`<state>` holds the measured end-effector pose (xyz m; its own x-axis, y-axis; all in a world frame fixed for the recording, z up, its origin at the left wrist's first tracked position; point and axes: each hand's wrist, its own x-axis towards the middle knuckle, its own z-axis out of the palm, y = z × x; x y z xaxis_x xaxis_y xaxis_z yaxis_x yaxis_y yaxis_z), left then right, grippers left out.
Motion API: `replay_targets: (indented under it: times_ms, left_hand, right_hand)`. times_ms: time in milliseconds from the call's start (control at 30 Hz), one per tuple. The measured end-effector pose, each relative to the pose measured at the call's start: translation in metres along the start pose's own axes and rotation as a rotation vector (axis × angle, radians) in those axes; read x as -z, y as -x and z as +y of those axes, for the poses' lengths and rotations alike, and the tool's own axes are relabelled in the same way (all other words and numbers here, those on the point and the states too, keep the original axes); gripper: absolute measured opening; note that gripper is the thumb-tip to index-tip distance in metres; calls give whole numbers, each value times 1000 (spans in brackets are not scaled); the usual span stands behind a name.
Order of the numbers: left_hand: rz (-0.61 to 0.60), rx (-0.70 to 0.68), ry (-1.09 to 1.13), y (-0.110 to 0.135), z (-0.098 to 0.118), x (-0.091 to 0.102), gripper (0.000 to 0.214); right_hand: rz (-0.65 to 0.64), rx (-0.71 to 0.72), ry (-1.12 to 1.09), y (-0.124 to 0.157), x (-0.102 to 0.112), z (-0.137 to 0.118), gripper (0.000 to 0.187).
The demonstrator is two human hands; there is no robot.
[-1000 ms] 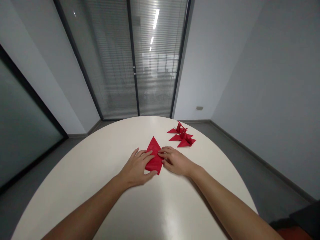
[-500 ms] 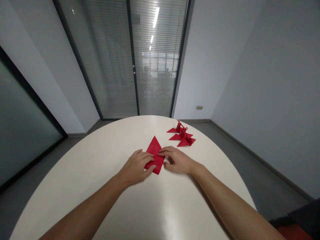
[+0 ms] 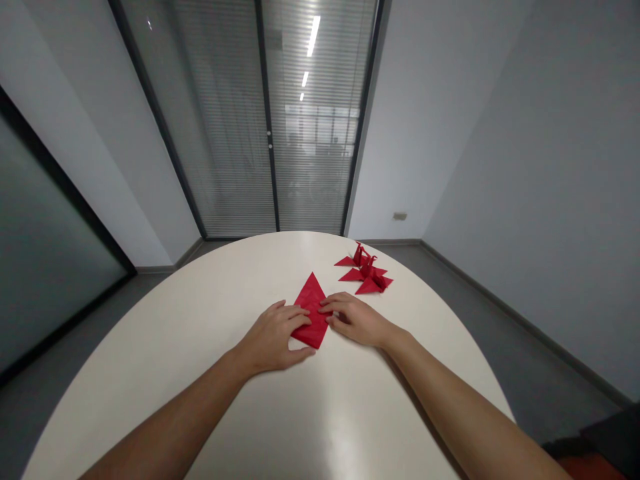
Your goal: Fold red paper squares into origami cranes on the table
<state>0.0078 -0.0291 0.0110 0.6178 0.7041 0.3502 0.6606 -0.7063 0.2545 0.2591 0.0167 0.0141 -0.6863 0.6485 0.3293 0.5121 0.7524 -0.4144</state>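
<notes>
A folded sheet of red origami paper lies on the table in front of me, its upper point facing away. My left hand rests over the paper's left side with fingers stretched out flat. Its thumb is spread away, close to the bottom corner. At the right corner of the sheet, my right hand has its fingertips on top and its thumb at the edge, closed on that corner. Beyond the right hand stand several red paper cranes, close together in a row.
The round white table curves away on both sides. Past its far edge is a glass partition with blinds. A dark and red object, only partly in view, is at the lower right.
My left thumb has slid off the paper toward me, next to its bottom corner. My right thumb has moved up against the right corner. The paper has barely shifted.
</notes>
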Motion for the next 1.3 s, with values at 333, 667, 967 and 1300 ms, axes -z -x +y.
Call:
replay_targets:
  times_ms: [333, 667, 967, 1300]
  left_hand:
    - [56, 2, -47, -5, 0, -1, 25]
    - [128, 294, -84, -7, -4, -4, 28]
    - [200, 377, -35, -8, -7, -10, 28]
    - [272, 267, -101, -9, -15, -13, 35]
  right_hand:
    - [0, -14, 10, 0, 5, -8, 31]
    - [26, -13, -6, -3, 3, -13, 17]
    - [42, -73, -6, -5, -1, -14, 17]
    - [69, -67, -32, -6, -7, -13, 33]
